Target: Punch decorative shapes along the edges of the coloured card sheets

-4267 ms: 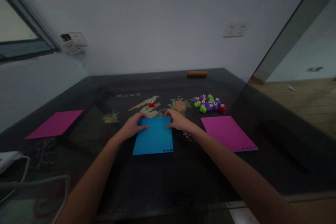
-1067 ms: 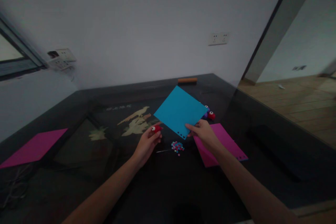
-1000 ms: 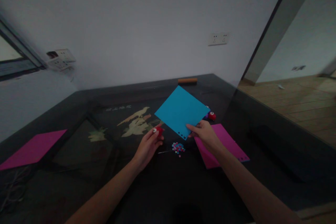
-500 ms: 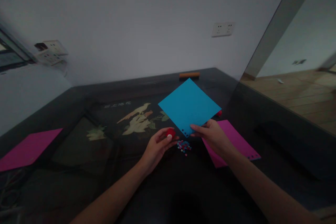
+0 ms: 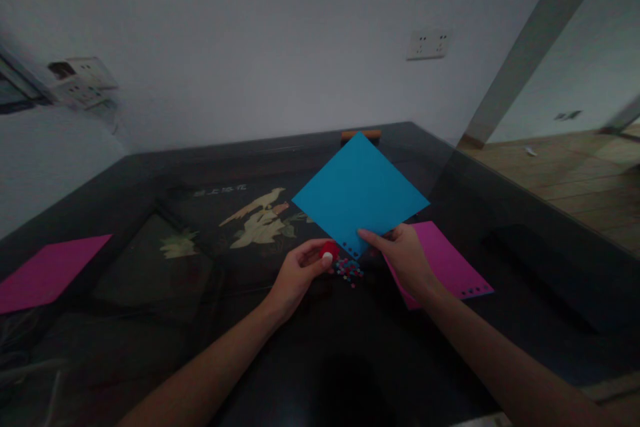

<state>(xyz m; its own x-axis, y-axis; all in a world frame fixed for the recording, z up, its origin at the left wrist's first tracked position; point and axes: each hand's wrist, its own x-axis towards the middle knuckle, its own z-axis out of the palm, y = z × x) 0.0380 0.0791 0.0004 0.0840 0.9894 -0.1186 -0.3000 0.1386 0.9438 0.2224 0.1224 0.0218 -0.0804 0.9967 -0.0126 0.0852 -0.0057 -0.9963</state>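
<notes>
My left hand (image 5: pixel 299 275) is closed around a small red craft punch (image 5: pixel 329 251) with a white button, my thumb close to the button. Between thumb and fingers, my right hand (image 5: pixel 403 255) pinches a sheet of blue paper (image 5: pixel 361 187) held up cornerwise. A row of small punched holes runs along its lower left edge near the bottom corner. The punch is right by that edge; whether the paper sits in its slot, I cannot tell. Below lies a little heap of pink, blue and white star-shaped cutouts (image 5: pixel 349 269) on the dark table.
Pink paper (image 5: pixel 453 260) with holes along one edge lies under my right forearm. Another pink sheet (image 5: pixel 55 271) is at the far left. An orange-brown roll (image 5: pixel 349 136) rests at the table's back, and a long black object (image 5: pixel 543 277) at the right. Wall sockets (image 5: pixel 429 45) are behind.
The blue paper has come a little nearer and its lower edge now meets the red punch. The gap between my two hands has narrowed. The view has shifted slightly.
</notes>
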